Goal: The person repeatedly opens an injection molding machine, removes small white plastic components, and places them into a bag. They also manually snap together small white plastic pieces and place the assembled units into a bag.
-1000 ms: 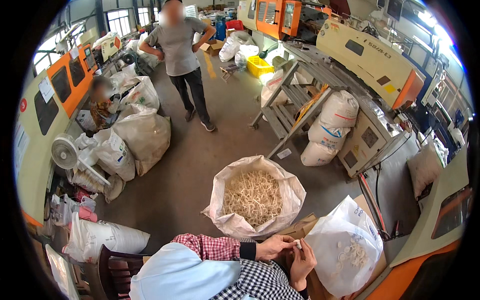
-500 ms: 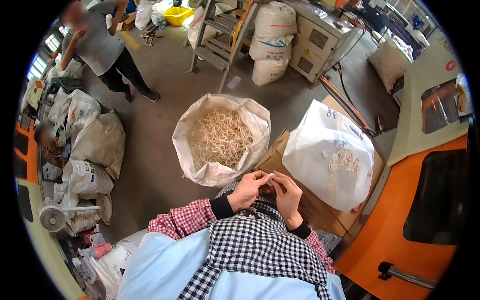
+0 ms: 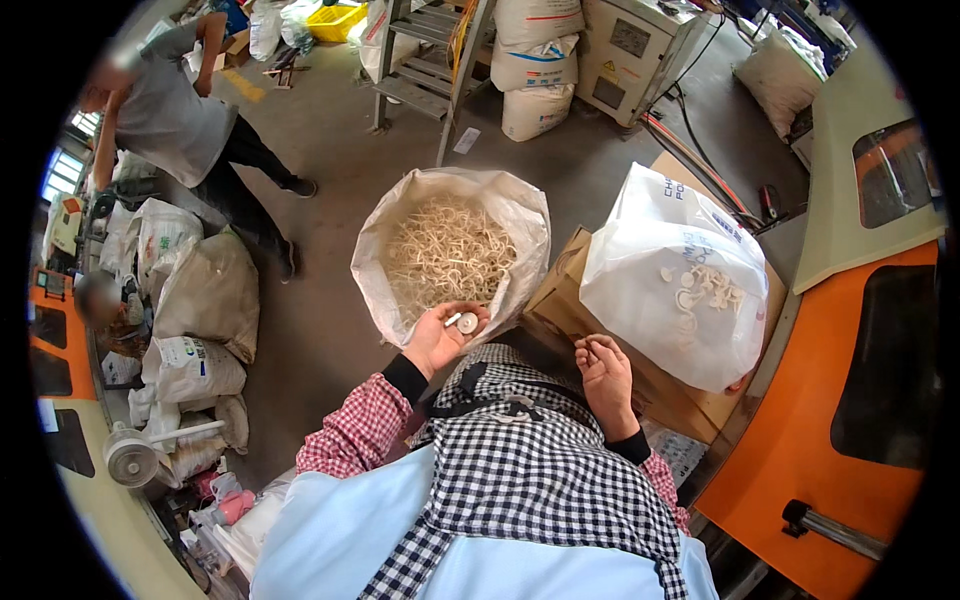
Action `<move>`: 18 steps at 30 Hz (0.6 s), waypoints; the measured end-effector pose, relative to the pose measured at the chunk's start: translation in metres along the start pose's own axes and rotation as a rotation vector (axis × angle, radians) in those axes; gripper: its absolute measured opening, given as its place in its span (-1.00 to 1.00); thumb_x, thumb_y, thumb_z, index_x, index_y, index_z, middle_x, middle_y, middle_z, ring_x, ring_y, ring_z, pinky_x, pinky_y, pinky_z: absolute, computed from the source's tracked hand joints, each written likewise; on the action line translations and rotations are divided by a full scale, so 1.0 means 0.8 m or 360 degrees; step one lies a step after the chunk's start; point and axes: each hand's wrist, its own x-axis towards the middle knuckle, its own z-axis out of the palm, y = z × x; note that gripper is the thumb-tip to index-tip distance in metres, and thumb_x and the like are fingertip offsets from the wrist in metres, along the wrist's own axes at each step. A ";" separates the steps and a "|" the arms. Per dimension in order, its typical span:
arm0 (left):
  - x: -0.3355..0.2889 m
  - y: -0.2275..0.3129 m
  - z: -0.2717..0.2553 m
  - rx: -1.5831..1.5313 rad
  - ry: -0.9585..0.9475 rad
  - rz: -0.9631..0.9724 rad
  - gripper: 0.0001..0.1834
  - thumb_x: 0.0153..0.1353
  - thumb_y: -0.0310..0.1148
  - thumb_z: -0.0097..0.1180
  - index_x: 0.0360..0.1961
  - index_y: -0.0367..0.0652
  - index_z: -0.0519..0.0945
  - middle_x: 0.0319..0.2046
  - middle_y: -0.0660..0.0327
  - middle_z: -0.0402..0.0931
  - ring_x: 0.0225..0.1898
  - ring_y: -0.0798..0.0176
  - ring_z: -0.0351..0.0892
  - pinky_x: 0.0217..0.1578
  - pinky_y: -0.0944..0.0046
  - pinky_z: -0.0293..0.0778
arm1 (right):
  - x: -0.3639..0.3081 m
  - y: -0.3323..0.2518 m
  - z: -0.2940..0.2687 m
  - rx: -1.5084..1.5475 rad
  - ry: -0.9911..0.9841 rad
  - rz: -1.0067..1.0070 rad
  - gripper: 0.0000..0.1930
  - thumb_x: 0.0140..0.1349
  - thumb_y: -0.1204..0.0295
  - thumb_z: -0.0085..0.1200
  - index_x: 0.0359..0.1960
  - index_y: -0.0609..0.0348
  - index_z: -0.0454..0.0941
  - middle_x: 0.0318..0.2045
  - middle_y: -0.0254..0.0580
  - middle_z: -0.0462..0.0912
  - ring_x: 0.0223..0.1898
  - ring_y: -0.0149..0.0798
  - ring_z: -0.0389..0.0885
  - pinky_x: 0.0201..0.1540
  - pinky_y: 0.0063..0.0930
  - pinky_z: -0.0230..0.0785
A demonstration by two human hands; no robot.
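Observation:
My left hand (image 3: 440, 340) is palm up at the near rim of the woven sack, its fingers curled around a small white round plastic piece (image 3: 467, 322). A short white stub lies beside that piece in the same hand. The white woven sack (image 3: 525, 205) stands wide-mouthed in front of me, full of thin, curled cream-coloured plastic strips (image 3: 450, 250). My right hand (image 3: 606, 378) is over the near side of the cardboard box, palm up with the fingers curled in and pressed together. Whatever sits between those fingertips, if anything, is too small to make out.
A translucent white bag (image 3: 650, 290) with small white parts rests on a cardboard box (image 3: 560, 290) at right. Beyond it stands an orange machine (image 3: 830, 520). Filled sacks (image 3: 205, 290) and a fan (image 3: 132, 457) line the left. A person (image 3: 185, 120) stands far left, near a metal step ladder (image 3: 425, 75).
My hands have come apart: the left went left and up to the sack's rim with the round piece, the right moved slightly right. The person at far left has stepped nearer.

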 end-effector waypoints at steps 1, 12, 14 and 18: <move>-0.001 0.010 -0.006 -0.0037 0.0028 -0.0001 -0.57 0.34 -0.29 -0.40 -0.09 -0.51 0.34 -0.11 -0.15 0.41 -0.03 -0.09 0.42 0.06 0.03 0.36 | -0.002 0.003 0.001 0.0030 0.0061 0.0031 -0.88 0.21 0.56 -0.11 -0.27 0.34 0.44 -0.35 -0.07 0.52 -0.36 -0.30 0.47 -0.24 -0.54 0.37; 0.024 0.044 -0.142 0.0026 0.0370 0.0007 -0.55 0.37 -0.18 -0.40 -0.05 -0.42 0.31 -0.06 -0.18 0.34 0.00 -0.07 0.37 0.02 0.04 0.36 | 0.007 0.013 -0.027 0.0054 0.0163 0.0230 -0.81 0.14 0.54 -0.19 -0.24 0.33 0.41 -0.42 -0.19 0.45 -0.41 -0.36 0.41 -0.30 -0.55 0.31; 0.044 0.044 -0.189 -0.0074 0.0670 0.0017 -0.56 0.37 -0.19 -0.39 -0.04 -0.41 0.28 -0.07 -0.17 0.34 -0.01 -0.08 0.38 0.01 0.03 0.36 | 0.008 0.011 -0.026 -0.0005 0.0167 0.0241 -0.80 0.18 0.53 -0.17 -0.20 0.35 0.41 -0.41 -0.18 0.48 -0.41 -0.36 0.43 -0.31 -0.57 0.32; 0.063 0.092 -0.220 0.1995 0.0905 0.0313 -0.41 0.28 -0.05 -0.23 0.07 -0.42 0.15 0.05 -0.17 0.21 0.04 -0.16 0.29 0.01 -0.14 0.28 | 0.003 0.010 -0.024 -0.0096 0.0159 0.0229 -0.77 0.27 0.46 -0.14 -0.13 0.37 0.41 -0.39 -0.17 0.52 -0.41 -0.38 0.47 -0.32 -0.59 0.33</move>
